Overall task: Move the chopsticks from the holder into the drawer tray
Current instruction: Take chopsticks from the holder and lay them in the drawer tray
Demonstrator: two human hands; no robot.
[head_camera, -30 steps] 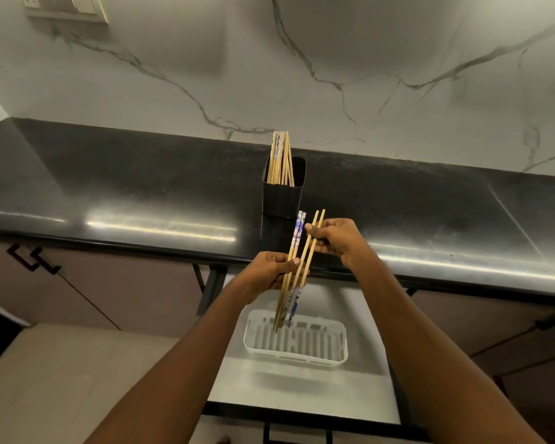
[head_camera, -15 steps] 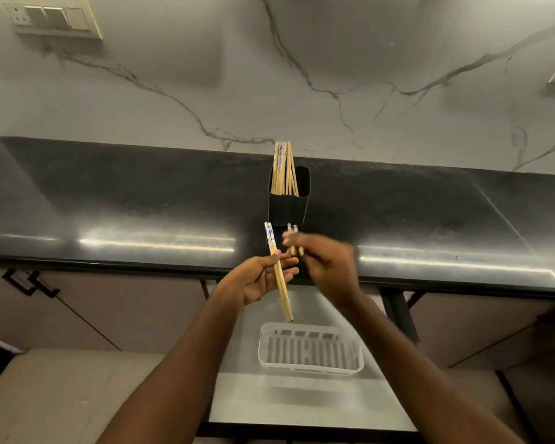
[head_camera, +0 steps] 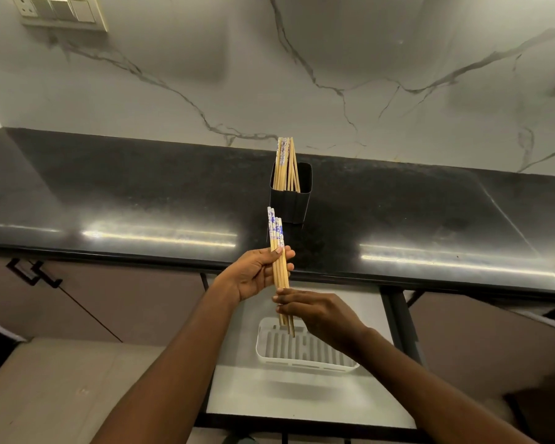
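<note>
Well, your left hand [head_camera: 253,274] curls round a chopstick bundle [head_camera: 278,251] above the drawer tray [head_camera: 302,358], right hand [head_camera: 318,312] pinching its lower end; none lie inside yet, and more chopsticks [head_camera: 285,161] wait in the holder [head_camera: 290,203].

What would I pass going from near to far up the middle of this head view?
White drawer tray → left hand holding a chopstick bundle → black holder with more chopsticks → marble wall.

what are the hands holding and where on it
A bunch of chopsticks: left hand grips the middle, right hand holds lower, near the thin ends.
</note>
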